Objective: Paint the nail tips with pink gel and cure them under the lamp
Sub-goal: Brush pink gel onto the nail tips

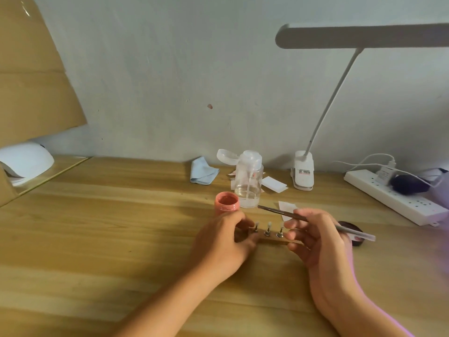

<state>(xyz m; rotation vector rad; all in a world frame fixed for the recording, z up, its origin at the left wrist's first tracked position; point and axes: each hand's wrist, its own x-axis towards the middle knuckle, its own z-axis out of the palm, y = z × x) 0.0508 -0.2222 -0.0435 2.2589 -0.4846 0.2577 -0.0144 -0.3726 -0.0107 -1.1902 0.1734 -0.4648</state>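
A wooden nail-tip stand lies on the desk and carries three pale nail tips on small metal posts. My left hand grips its left end with curled fingers. My right hand holds its right end and also pinches a thin brush, whose dark tip points left toward the open pink gel jar. The jar stands just behind my left hand. The white curing lamp sits at the far left edge of the desk.
A clear pump bottle stands behind the jar, with a blue cloth and paper wipes near it. A dark lid lies behind my right hand. A clip desk lamp and a power strip stand at the right.
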